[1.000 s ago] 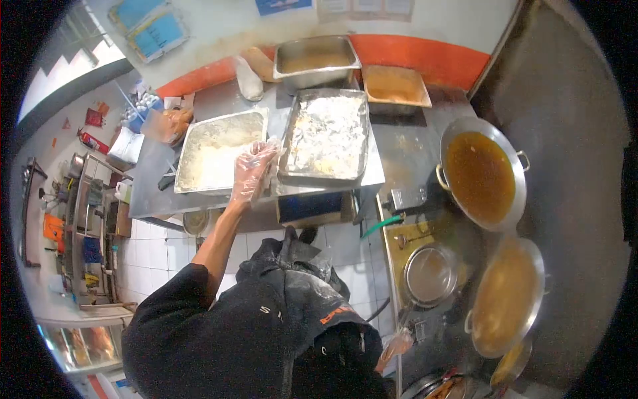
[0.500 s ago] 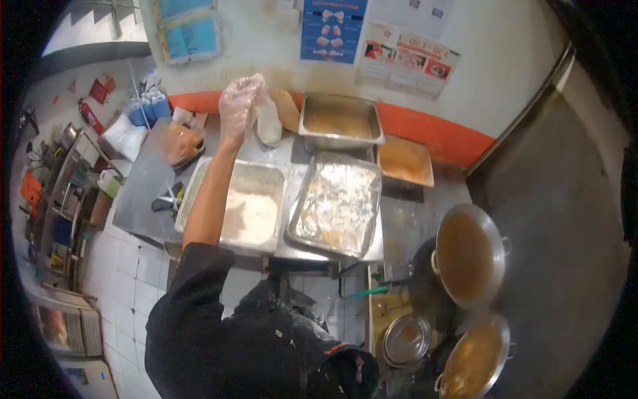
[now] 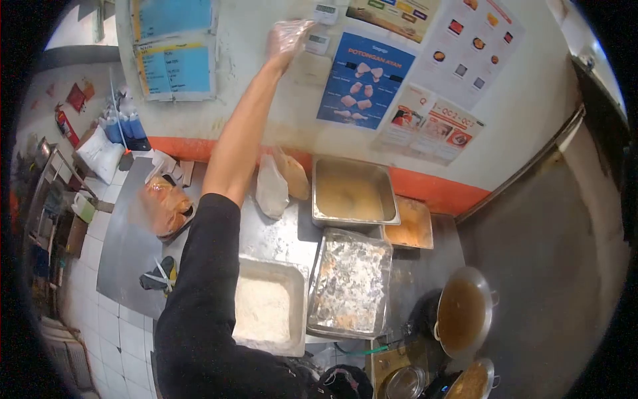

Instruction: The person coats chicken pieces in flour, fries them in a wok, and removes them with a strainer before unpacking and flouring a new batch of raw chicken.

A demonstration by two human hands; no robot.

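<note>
My left hand [image 3: 290,38], in a clear plastic glove, is raised to the wall at the top of the view. Its fingers are stretched out to the right, with the tips right beside two small digital timers, an upper timer [image 3: 325,13] and a lower timer [image 3: 318,44]. Nothing shows in its grasp. Below the raised forearm stands a pan of white flour [image 3: 297,274], partly covered by the black sleeve. A foil-lined, flour-dusted tray [image 3: 351,282] sits to its right. My right hand is out of view.
Behind the tray are a deep metal pan of liquid [image 3: 355,193] and a shallower orange-brown pan [image 3: 409,223]. A wok of brown oil [image 3: 463,312] stands at right, another wok [image 3: 473,380] below it. A bagged orange-brown food bundle [image 3: 166,205] lies at left.
My left hand has risen from above the counter to the timers on the wall. The view has tilted upward, showing more of the posters and less of my body.
</note>
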